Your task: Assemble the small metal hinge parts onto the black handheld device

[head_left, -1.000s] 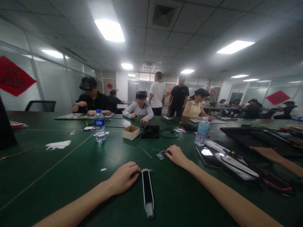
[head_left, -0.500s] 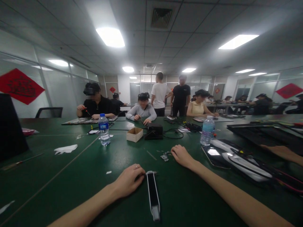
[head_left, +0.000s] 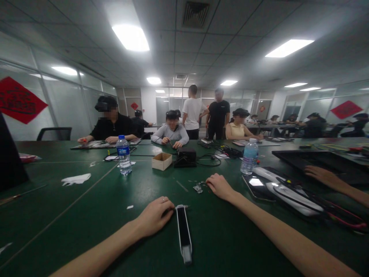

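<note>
My left hand [head_left: 157,216] rests on the green table, fingers curled and closed, at the upper left corner of a slim, long part [head_left: 183,232] with a pale rim, a dark middle and a grey block at its near end. A thin metallic bit [head_left: 186,207] sticks out at that part's far end. Whatever the left fingertips hold, if anything, is hidden. Farther off, my right hand [head_left: 220,187] lies with its fingers bent down and together beside small loose metal pieces [head_left: 205,184] and a silvery bracket [head_left: 198,188]. What its fingertips pinch is too small to make out.
A small open box [head_left: 162,161] and a black device [head_left: 185,157] stand ahead. Water bottles [head_left: 123,156] [head_left: 249,157] flank them. At right lie a phone [head_left: 258,188], white-and-black shells [head_left: 294,198] and another person's hand [head_left: 324,176]. Several people sit opposite.
The whole view has shifted slightly, with table things a little higher and further left. Both my hands keep their places by the parts. The co-worker's hand at right has moved slightly.
</note>
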{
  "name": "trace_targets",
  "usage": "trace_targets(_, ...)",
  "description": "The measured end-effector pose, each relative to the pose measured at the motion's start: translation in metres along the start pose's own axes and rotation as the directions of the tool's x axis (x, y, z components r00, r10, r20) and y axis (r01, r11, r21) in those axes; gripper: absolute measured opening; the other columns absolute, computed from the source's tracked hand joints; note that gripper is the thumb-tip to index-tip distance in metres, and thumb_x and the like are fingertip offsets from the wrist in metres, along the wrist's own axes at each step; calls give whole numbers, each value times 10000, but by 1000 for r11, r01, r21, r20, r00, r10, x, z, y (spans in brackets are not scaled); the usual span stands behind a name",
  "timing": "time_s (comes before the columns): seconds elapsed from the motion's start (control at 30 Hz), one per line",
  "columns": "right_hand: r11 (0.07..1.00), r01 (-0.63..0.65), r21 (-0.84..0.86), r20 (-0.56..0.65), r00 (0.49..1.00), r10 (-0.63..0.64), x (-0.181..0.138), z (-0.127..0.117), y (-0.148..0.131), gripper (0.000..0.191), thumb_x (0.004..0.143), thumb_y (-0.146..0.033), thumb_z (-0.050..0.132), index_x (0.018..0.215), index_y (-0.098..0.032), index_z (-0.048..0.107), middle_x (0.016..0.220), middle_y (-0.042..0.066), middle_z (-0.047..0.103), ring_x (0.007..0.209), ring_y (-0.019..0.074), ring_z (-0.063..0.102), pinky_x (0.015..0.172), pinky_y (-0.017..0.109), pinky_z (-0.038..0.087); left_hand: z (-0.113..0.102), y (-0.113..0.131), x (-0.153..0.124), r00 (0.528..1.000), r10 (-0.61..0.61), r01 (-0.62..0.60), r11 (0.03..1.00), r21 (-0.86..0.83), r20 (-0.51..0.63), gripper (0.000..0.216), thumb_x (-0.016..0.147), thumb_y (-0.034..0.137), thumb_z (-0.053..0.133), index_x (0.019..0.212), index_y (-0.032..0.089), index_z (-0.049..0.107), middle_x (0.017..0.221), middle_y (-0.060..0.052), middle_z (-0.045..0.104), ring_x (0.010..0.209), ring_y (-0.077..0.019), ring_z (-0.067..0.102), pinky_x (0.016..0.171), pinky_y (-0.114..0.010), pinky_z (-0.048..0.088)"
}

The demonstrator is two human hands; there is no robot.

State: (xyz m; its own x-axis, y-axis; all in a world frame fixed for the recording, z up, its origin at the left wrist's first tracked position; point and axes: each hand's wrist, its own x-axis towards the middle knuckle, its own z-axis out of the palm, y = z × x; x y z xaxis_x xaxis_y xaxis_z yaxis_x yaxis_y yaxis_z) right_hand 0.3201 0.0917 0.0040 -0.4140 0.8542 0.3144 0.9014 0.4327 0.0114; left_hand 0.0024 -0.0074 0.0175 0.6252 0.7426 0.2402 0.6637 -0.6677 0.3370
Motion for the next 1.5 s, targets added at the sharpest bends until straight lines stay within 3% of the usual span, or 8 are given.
trace_targets(0.73,997,68,28,-18,998,-68,-4,-2,-2,197,898,-188,524,957,-181,712,967,83,692,955,215,566,824,323,352,5,-6,-3,999,31,-31,999,27,-19,175,934,186,489,1029,190,636,998,-57,625,899,-192,591,779,-290,485)
trace_targets(0.93,996,64,69,-40,997,-62,-4,2,-4,235,932,-233,506,1052,-194,705,1027,89,673,979,218,556,832,329,365,7,-7,-3,998,51,-50,998,36,-26,181,934,184,480,1027,187,635,997,-56,628,913,-193,589,796,-297,481)
trace_targets(1.23,996,48,71,-12,999,-47,-2,5,-3,199,925,-246,524,947,-182,711,987,89,667,958,221,554,822,332,381,7,-7,-4,999,26,-25,999,48,-31,199,930,196,475,1046,193,636,999,-56,632,902,-194,592,785,-299,486)
trace_targets(1.5,984,145,107,-159,979,-127,-5,-9,-26,216,976,-231,445,947,-154,644,983,95,636,929,209,542,816,339,392,6,-2,-5,998,12,-7,997,80,-60,170,906,195,488,1017,187,618,967,-53,636,873,-194,597,763,-298,483)
